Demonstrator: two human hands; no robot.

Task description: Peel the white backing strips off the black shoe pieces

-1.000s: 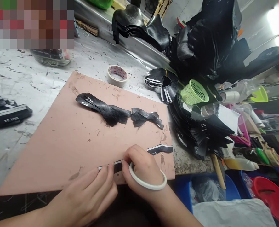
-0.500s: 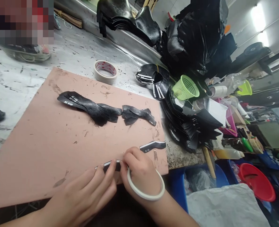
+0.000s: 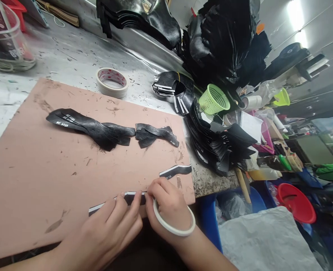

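Note:
A narrow black strip with a white edge [image 3: 134, 197] lies at the pink board's front edge. My left hand [image 3: 112, 222] presses it down with fingers laid along it. My right hand [image 3: 166, 203] pinches at the strip's right end, and a thin roll of white tape [image 3: 174, 230] hangs round that hand near the wrist. Behind my right hand lies another black strip with a white edge [image 3: 175, 171]. Overlapping black pieces with white markings [image 3: 99, 131] and a smaller group [image 3: 156, 134] rest farther back on the pink board [image 3: 42, 169].
A wider tape roll [image 3: 112, 82] stands beyond the board. Stacked black pieces [image 3: 214, 146] and a green basket [image 3: 214, 99] are at the right. Blue bins and a red basin [image 3: 296, 203] sit lower right; a clear container [image 3: 8, 49] is at the far left.
The view has shifted, so the board and the things on it appear farther left. More of the strip's left end shows beside my left hand. Both hands keep nearly the same pose.

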